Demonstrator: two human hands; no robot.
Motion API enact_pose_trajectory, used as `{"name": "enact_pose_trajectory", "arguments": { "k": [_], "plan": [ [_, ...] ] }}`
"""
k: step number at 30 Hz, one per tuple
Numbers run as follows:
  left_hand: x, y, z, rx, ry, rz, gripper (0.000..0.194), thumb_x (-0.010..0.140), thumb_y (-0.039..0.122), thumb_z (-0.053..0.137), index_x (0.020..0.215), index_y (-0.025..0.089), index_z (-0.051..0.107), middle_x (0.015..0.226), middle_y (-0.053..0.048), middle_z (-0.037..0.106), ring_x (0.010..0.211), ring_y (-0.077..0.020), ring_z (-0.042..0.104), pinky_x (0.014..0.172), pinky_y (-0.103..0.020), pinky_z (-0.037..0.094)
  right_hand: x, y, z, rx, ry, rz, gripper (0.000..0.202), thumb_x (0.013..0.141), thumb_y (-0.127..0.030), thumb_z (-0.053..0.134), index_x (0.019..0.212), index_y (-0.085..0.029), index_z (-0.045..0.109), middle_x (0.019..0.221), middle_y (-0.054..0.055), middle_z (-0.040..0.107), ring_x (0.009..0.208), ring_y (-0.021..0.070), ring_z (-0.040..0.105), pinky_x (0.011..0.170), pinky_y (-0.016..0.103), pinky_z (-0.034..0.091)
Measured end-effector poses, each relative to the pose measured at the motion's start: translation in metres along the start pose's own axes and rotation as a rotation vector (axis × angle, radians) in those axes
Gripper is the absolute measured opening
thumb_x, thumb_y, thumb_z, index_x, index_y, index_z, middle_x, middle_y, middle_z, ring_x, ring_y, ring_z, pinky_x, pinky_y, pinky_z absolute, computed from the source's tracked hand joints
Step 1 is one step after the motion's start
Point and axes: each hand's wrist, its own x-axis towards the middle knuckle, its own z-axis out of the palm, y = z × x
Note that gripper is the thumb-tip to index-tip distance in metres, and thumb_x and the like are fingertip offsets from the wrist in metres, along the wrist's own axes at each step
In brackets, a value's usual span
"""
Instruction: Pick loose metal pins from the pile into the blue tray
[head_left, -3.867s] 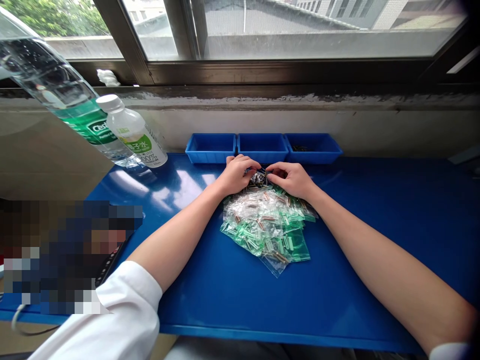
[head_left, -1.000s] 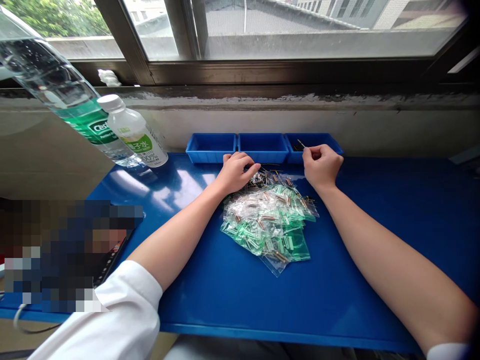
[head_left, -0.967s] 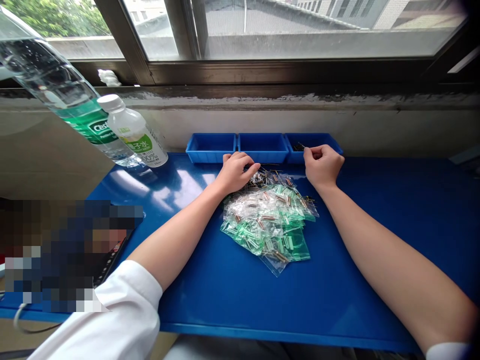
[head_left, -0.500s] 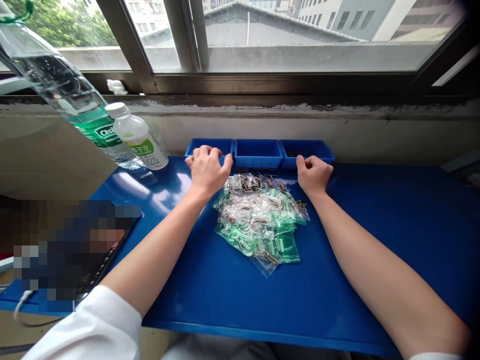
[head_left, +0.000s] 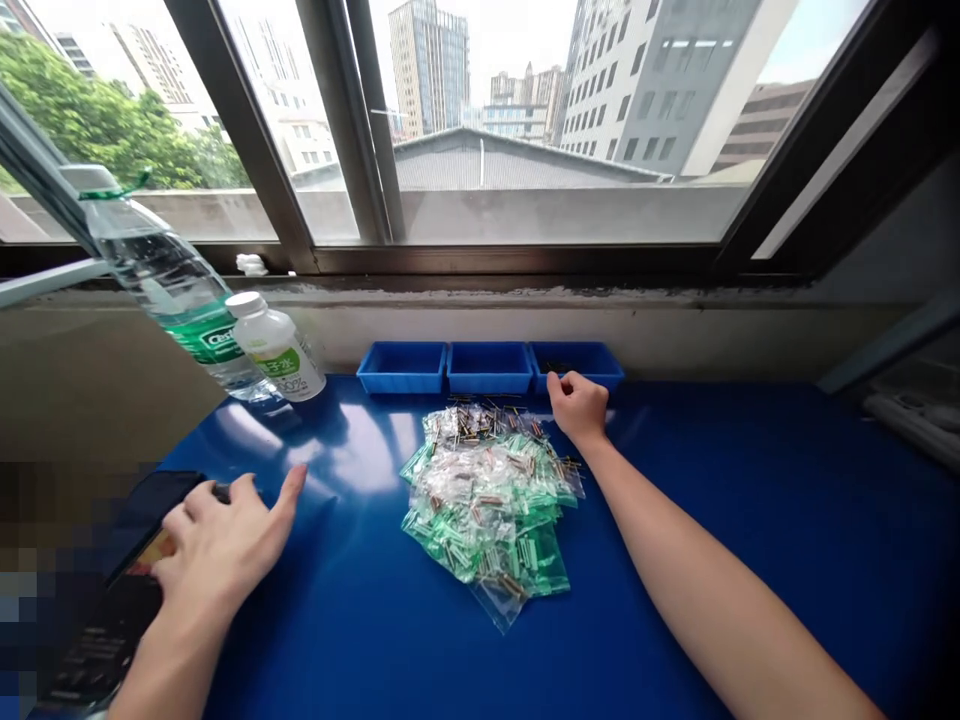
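Observation:
My left hand (head_left: 225, 540) hovers at the left side of the blue table, fingers spread, over a dark object (head_left: 97, 640) that is partly blurred out; nothing shows in its grasp. My right hand (head_left: 579, 405) is curled closed at the front edge of the right blue bin (head_left: 600, 378); what it may hold is hidden. Dark thin pieces (head_left: 556, 367) lie in that bin. In the middle of the table is a pile of clear and green plastic bags (head_left: 487, 500) with small metal pins. Loose pins (head_left: 471, 420) rest on its far end.
The middle bin (head_left: 490, 382) and left bin (head_left: 401, 382) stand against the wall beside the right one. A large water bottle (head_left: 180, 290) and a smaller white bottle (head_left: 279, 350) stand at the back left. Windows (head_left: 555, 215) rise behind.
My left hand has moved from the left bin, left and nearer, to the dark object. My right hand remains by the right bin. The view has tilted up, showing more window.

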Motion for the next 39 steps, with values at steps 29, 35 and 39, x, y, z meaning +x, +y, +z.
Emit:
{"name": "enact_pose_trajectory", "arguments": {
  "k": [29,35,39],
  "plan": [
    [0.018,0.189,0.046,-0.634,-0.146,1.347,0.027,0.088,0.039,0.051,0.087,0.018,0.068,0.082,-0.004,0.067,0.077,-0.0157,0.061,0.071,-0.026,0.046,-0.014,-0.027,-0.003,0.174,-0.712,-0.276,0.031,0.081,-0.043,0.061,0.102,-0.023,0.071,0.093,0.006,0.062,0.078,0.0182,0.059,0.066,0.029,0.046],
    [0.017,0.186,0.050,-0.653,-0.048,1.306,0.025,0.087,0.036,0.052,0.086,0.018,0.068,0.086,-0.005,0.067,0.084,-0.0174,0.061,0.077,-0.028,0.046,-0.014,-0.029,-0.002,0.163,-0.686,-0.259,0.028,0.080,-0.042,0.062,0.096,-0.021,0.072,0.087,0.005,0.061,0.070,0.0159,0.056,0.064,0.029,0.044],
    [0.011,0.185,0.039,-0.592,0.095,1.147,0.028,0.089,0.036,0.047,0.088,0.018,0.068,0.091,-0.007,0.066,0.090,-0.0193,0.060,0.083,-0.030,0.046,-0.014,-0.028,-0.001,0.175,-0.680,-0.262,0.026,0.080,-0.041,0.062,0.093,-0.020,0.071,0.084,0.005,0.062,0.068,0.0154,0.055,0.063,0.030,0.044]
  ]
}}
